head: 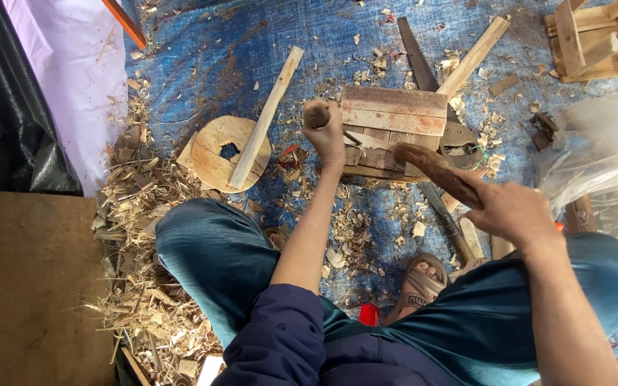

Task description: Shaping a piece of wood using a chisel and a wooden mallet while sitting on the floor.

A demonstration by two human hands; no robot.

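Two hands work with wood on the floor.
The right hand (513,211) grips a dark wooden club (434,170); farther, the left hand (325,129) closes around a round handle (315,116) beside the plank block (393,121) on the blue tarp (252,43).

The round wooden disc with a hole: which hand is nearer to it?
The left hand, gripping a wooden handle just right of the disc. The right hand holds a wooden mallet, much farther right.
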